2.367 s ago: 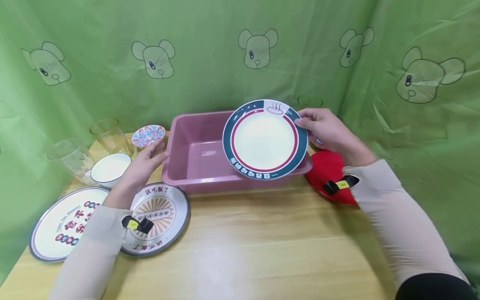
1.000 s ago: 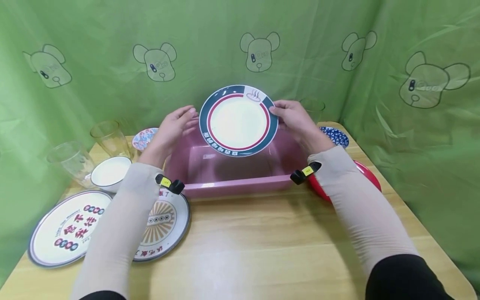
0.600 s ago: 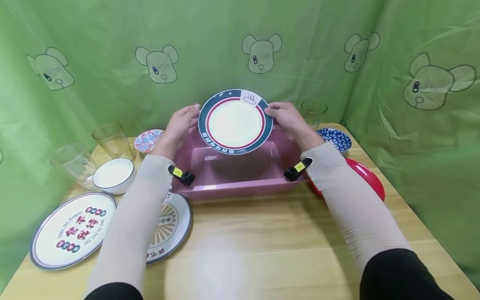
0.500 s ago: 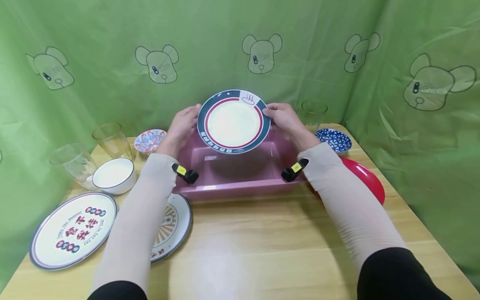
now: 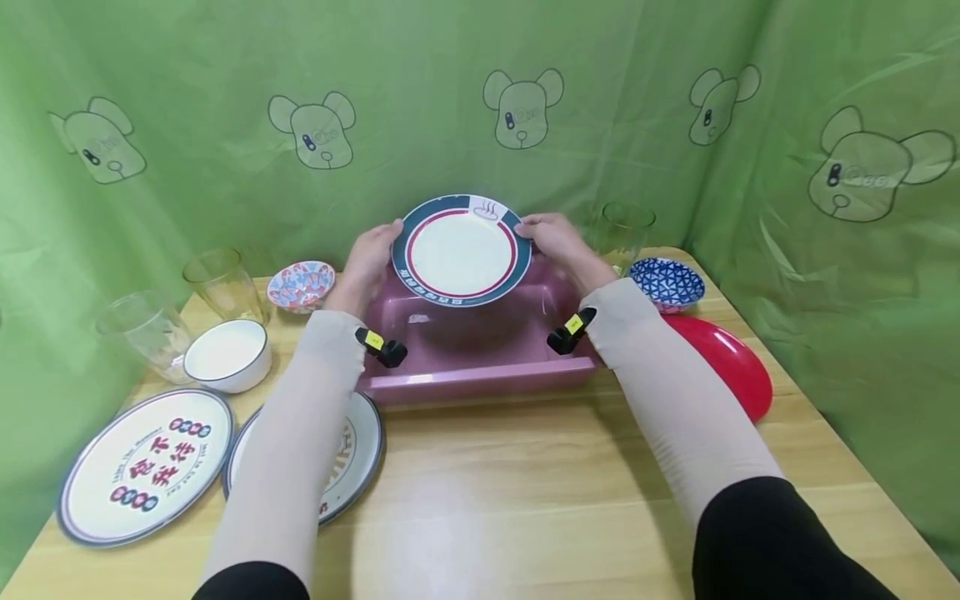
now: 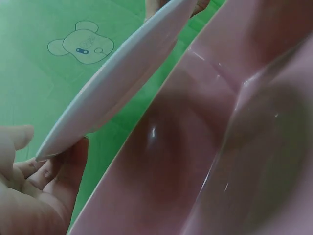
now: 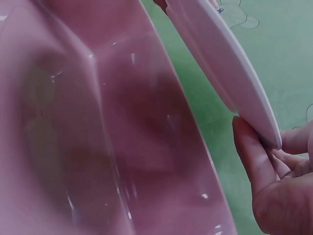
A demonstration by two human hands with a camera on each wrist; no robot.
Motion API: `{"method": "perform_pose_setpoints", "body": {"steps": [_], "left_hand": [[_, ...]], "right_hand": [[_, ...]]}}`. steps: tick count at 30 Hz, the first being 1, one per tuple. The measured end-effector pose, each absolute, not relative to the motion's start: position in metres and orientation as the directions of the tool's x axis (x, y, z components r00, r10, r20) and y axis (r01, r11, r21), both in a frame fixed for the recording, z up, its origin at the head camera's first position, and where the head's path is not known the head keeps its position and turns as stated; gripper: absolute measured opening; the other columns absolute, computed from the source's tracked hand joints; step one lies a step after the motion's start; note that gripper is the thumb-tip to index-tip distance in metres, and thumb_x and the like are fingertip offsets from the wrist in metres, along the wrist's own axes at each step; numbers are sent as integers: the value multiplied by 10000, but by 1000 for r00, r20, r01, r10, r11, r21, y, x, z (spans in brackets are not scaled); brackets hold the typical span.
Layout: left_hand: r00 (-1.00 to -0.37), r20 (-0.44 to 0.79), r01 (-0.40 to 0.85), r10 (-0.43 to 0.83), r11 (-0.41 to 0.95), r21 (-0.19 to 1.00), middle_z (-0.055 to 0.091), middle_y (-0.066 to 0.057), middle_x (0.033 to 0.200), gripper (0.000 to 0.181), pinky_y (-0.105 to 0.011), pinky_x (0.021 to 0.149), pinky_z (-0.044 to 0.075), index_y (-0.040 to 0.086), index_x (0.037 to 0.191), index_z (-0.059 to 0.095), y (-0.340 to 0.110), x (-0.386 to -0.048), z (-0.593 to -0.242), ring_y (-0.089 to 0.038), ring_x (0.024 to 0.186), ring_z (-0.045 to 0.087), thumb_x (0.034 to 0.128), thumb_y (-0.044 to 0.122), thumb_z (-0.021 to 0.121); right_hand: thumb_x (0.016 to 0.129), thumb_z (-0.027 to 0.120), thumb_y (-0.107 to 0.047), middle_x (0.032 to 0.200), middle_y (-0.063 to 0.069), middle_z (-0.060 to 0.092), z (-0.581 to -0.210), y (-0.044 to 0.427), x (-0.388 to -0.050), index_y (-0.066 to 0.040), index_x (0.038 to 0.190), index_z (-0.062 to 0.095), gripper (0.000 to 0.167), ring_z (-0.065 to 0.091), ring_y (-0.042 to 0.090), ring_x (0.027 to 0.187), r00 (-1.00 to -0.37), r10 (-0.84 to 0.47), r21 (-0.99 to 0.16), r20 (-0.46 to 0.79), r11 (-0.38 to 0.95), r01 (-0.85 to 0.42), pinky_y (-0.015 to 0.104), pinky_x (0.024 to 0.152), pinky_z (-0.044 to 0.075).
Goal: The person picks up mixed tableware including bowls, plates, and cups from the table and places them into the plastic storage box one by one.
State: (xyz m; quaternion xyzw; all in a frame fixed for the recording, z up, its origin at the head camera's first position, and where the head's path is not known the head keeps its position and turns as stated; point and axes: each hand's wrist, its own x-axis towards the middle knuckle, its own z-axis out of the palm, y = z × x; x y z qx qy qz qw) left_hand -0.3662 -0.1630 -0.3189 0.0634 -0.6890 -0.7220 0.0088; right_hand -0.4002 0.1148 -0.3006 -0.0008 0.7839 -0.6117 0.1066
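Both hands hold a white plate with a dark green rim and red ring, tilted above a pink tub. My left hand has its fingers at the plate's left edge; in the left wrist view, the fingers of that hand lie under the plate, the thumb above. At the right edge, my right hand pinches the rim between thumb and fingers, as the right wrist view shows of the hand and plate.
Left on the table: two large plates, a white bowl, two tilted glasses, a pink-and-blue patterned bowl. Right: a blue patterned bowl, a red plate, a clear glass. A green curtain stands behind.
The plate has moved left from the right side of the tub, then sunk slightly and tilted flatter. My left hand has come from the tub's left rim to the plate's left edge.
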Motion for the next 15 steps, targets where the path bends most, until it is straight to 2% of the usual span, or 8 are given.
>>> {"method": "perform_pose_setpoints", "body": {"steps": [3, 6, 9, 12, 15], "left_hand": [[-989, -86, -89, -120, 21, 996, 621, -97, 1079, 454, -267, 783, 518, 49, 1364, 544, -163, -365, -321, -150, 834, 581, 1020, 343, 515], [-985, -99, -115, -140, 114, 987, 627, -109, 1183, 454, -271, 834, 527, 74, 1377, 549, -164, -363, -324, -174, 935, 604, 1016, 348, 521], [-983, -101, -130, -153, 195, 972, 612, -103, 1269, 436, -263, 867, 529, 90, 1374, 562, -164, -361, -325, -190, 1026, 607, 1014, 333, 531], [-982, -109, -140, -154, 209, 968, 617, -109, 1261, 397, -264, 825, 553, 95, 1355, 585, -165, -359, -326, -189, 987, 629, 1011, 288, 543], [-980, -121, -155, -157, 228, 961, 645, -125, 1173, 356, -268, 710, 582, 99, 1328, 610, -165, -358, -326, -170, 829, 655, 1011, 247, 544]], "right_hand": [[1012, 539, -177, 958, 65, 622, -305, 116, -403, -34, 1357, 554, 375, 582, 123, 709, -975, -129, -937, -179, 325, 129, 241, 675, 543], [996, 574, -268, 979, 41, 641, -311, 118, -405, -125, 1350, 595, 382, 587, 126, 734, -978, -94, -875, -186, 469, 122, 281, 734, 528], [983, 598, -290, 1030, 52, 656, -317, 119, -408, -189, 1365, 592, 395, 612, 134, 740, -972, -92, -859, -216, 491, 144, 299, 749, 547], [991, 590, -219, 1074, 89, 640, -323, 117, -410, -142, 1393, 556, 410, 627, 142, 721, -960, -124, -895, -249, 408, 180, 276, 697, 574], [1006, 550, -141, 1068, 105, 610, -328, 115, -412, -43, 1397, 519, 404, 621, 142, 717, -952, -178, -917, -250, 359, 174, 262, 677, 581]]}}
